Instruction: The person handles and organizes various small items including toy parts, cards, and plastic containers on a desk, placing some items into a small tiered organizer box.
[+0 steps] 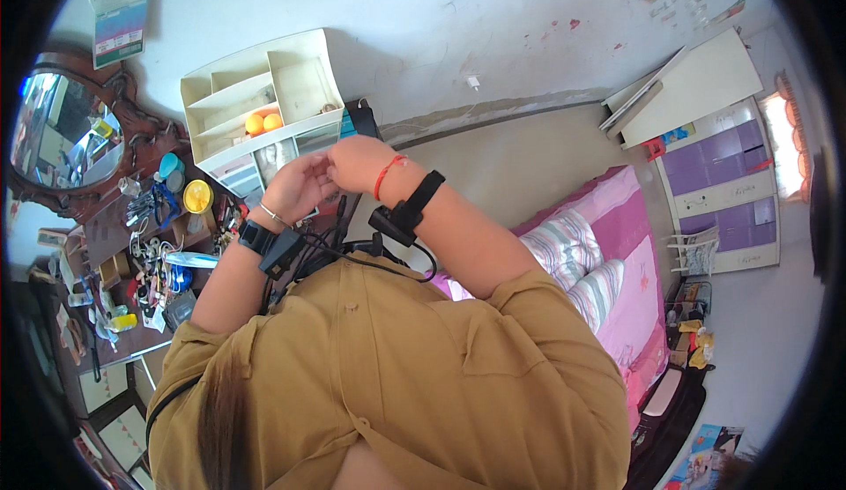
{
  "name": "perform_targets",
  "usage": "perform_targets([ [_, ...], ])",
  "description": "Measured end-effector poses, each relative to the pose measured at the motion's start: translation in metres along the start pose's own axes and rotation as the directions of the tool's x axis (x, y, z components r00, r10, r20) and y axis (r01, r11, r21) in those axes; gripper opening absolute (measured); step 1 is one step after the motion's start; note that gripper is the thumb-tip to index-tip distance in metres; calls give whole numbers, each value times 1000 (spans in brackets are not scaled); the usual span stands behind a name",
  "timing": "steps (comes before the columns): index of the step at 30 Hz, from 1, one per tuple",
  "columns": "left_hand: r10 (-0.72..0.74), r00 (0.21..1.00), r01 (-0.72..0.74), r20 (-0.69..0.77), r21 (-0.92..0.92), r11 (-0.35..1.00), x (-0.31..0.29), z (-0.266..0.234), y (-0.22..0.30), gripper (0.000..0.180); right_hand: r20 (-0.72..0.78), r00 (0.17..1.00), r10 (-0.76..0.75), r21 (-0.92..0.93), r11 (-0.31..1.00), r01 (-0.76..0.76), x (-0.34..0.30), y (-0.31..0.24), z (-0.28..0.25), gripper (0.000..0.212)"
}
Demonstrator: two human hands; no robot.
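The cream shelf unit (304,85) stands by the wall (441,40), just beyond my left hand (298,189) and right hand (359,166), with two orange balls (272,122) in one compartment. I have the left fingers bent and close together, near the right hand, whose fingers are hidden; I cannot tell whether either pinches anything.
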State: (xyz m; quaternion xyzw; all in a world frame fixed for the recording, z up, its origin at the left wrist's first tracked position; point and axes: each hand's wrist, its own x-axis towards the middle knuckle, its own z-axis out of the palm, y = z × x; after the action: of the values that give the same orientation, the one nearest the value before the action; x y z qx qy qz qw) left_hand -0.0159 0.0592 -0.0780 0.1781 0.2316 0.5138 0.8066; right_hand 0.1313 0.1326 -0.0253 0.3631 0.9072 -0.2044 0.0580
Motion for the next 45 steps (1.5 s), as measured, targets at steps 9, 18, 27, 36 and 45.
perform_targets([
  [9, 159, 983, -162, -91, -18, 987, -21, -14, 12, 32, -59, 965, -255, 240, 935, 261, 6, -22, -13, 30],
  [18, 200, 955, -211, -219, -30, 977, -60, -29, 10, 32, 82, 952, -295, 628, 757, 181, 25, -33, 2, 32],
  [27, 221, 863, -64, -454, 336, 940, -71, -38, 11, 28, -54, 961, -271, 557, 790, 255, 45, -35, 20, 19],
  [36, 227, 822, 119, -523, 546, 829, -53, -89, -11, 19, 138, 983, -117, 656, 754, -3, 55, -8, 78, 22],
  [45, 493, 754, 211, -434, 871, 444, -39, -89, -30, 17, -202, 978, 57, 768, 629, 122, 56, 14, 98, 9],
])
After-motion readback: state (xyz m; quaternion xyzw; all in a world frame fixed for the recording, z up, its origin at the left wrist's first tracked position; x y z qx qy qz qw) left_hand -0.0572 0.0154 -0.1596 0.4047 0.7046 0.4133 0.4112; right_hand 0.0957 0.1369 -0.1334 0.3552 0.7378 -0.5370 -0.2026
